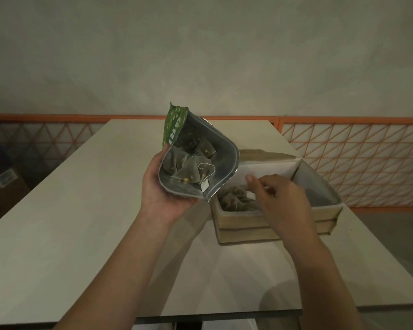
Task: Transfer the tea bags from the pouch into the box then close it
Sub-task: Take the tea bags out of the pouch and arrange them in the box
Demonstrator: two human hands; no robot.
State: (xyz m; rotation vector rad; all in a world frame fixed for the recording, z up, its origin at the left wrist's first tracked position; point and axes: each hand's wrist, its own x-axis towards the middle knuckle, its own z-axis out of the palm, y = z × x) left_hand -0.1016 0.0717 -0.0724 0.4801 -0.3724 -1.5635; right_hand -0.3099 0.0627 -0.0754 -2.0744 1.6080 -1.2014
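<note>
Pouch (174, 129): glossy green print outside, silvery foil lining. Tea bags (188, 171): sheer mesh, paper tags. Box (272, 222): matt tan cardboard. Table (69, 222): smooth, matt.

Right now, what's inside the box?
A small heap of tea bags lies at the near left end of the box. The right hand covers part of the heap, so no count is possible; the far end shows bare lining.

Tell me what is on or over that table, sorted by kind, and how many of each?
Hands: 2, the left hand holding the pouch, the right hand over the box.
Pouch: 1, green outside, open.
Box: 1, tan, lid open.
Heaps of tea bags: 2, one in the pouch, one in the box; single bags too tangled to count.
Total: 6.
</note>
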